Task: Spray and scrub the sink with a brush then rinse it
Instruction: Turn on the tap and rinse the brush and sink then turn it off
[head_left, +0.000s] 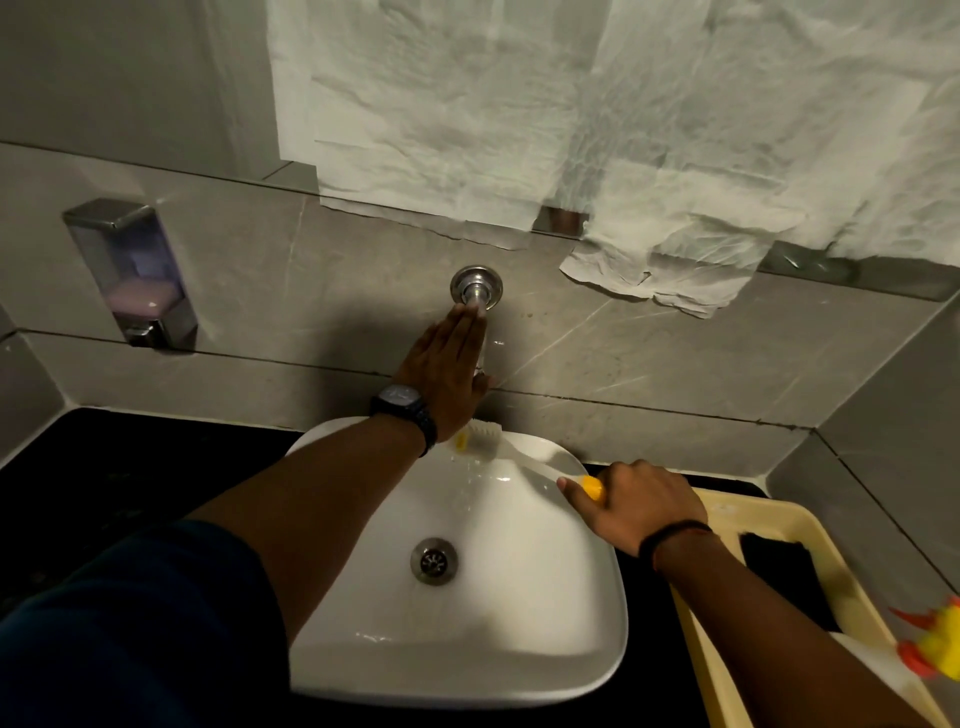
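A white basin sink (519, 613) sits on a black counter, with a metal drain (434, 560) in its middle. My left hand (447, 369) lies flat, fingers together, on the wall-mounted metal tap (477, 291) above the basin. My right hand (636, 506) grips the yellow and white handle of a brush (511, 457). The brush's white bristle head rests at the sink's back rim, partly hidden behind my left wrist. A thin stream of water falls from under my left hand onto the back of the basin.
A cream plastic tub (727, 670) stands right of the sink, holding a dark sponge (776, 564) and a spray bottle with a yellow and orange trigger (935, 644). A soap dispenser (130, 273) hangs on the grey tiled wall at left. White paper (571, 114) covers the mirror.
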